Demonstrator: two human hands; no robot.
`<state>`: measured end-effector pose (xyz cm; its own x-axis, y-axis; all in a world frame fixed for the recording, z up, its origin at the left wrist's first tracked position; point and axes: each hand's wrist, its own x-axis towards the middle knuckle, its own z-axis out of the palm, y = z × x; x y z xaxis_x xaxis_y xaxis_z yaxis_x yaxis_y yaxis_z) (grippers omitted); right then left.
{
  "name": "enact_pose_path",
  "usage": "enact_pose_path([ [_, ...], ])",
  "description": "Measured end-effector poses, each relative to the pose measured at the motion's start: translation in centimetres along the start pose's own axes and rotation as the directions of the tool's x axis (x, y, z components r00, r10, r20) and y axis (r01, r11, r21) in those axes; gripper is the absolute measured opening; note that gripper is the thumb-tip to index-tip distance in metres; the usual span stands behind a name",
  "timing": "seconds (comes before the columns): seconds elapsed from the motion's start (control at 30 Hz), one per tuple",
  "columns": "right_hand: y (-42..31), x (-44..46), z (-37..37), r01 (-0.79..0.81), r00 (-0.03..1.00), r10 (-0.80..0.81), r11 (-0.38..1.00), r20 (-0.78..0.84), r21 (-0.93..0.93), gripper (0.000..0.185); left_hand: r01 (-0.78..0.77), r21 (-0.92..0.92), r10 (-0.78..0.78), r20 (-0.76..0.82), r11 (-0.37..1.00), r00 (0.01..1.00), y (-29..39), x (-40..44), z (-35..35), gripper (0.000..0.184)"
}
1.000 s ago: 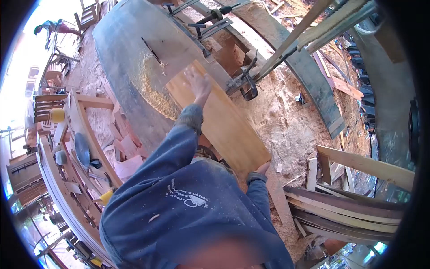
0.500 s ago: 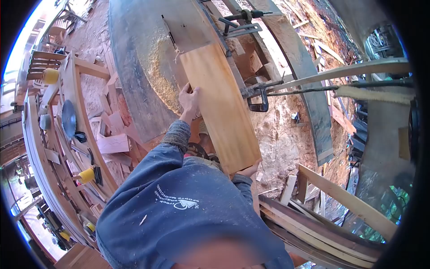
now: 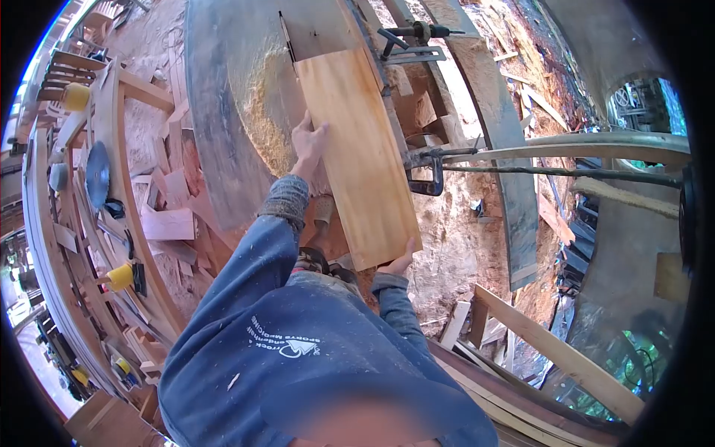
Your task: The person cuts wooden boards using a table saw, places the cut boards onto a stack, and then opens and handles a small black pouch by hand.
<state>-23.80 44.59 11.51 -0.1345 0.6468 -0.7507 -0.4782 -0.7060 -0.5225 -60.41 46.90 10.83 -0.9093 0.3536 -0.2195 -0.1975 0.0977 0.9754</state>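
A wide, flat wooden board lies partly on the dusty saw table, its near end sticking out past the table edge towards my body. My left hand grips the board's left edge, thumb on top and fingers against the side. At the near right corner my right hand holds the board, thumb on the upper face and fingers underneath, mostly hidden. The board's far end is near a thin dark slot with a blade-like strip. Yellow sawdust is heaped left of the board.
Right of the board are a clamp and a metal guide bar. A long dark plank stands further right. Stacked boards lie at lower right. At left, a wooden frame carries a round blue disc; offcuts litter the ground.
My left hand has gone from lying open on the board's top to gripping its left edge. The board has turned more upright in view and moved farther up the table.
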Motion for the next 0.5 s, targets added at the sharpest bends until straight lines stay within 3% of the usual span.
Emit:
enact_pose_path([
  [0.17,0.3,0.7,-1.0,-0.053,0.998,0.052,0.998,0.036,0.033,0.072,-0.065,0.132,0.070,-0.037,0.989,0.997,-4.7,2.7,-0.6,0.062],
  [0.27,0.1,0.4,-1.0,-0.027,0.998,0.025,0.999,0.063,0.029,0.074,-0.078,0.203,0.083,-0.014,0.976,0.996,-3.7,2.6,-0.6,0.062],
  [0.33,-0.3,0.1,-1.1,0.010,0.998,-0.009,1.000,0.065,-0.005,0.075,-0.022,0.280,0.015,0.026,0.960,1.000,2.0,-0.9,-2.1,0.055],
  [0.4,-1.6,-0.7,-1.3,0.005,0.996,-0.004,1.000,0.094,-0.016,0.075,-0.259,0.294,0.190,0.244,0.920,0.951,3.0,-3.6,-4.7,0.057],
  [0.47,-3.1,-2.4,-1.5,0.016,0.990,-0.013,1.000,0.138,-0.023,0.074,-0.630,0.420,0.459,0.442,0.653,0.770,3.4,-8.5,-7.5,0.062],
  [0.5,-4.6,-4.6,-0.3,0.036,0.985,-0.031,0.999,0.170,-0.024,0.074,-0.800,0.497,0.584,0.557,0.335,0.591,3.7,-11.3,-8.4,0.067],
])
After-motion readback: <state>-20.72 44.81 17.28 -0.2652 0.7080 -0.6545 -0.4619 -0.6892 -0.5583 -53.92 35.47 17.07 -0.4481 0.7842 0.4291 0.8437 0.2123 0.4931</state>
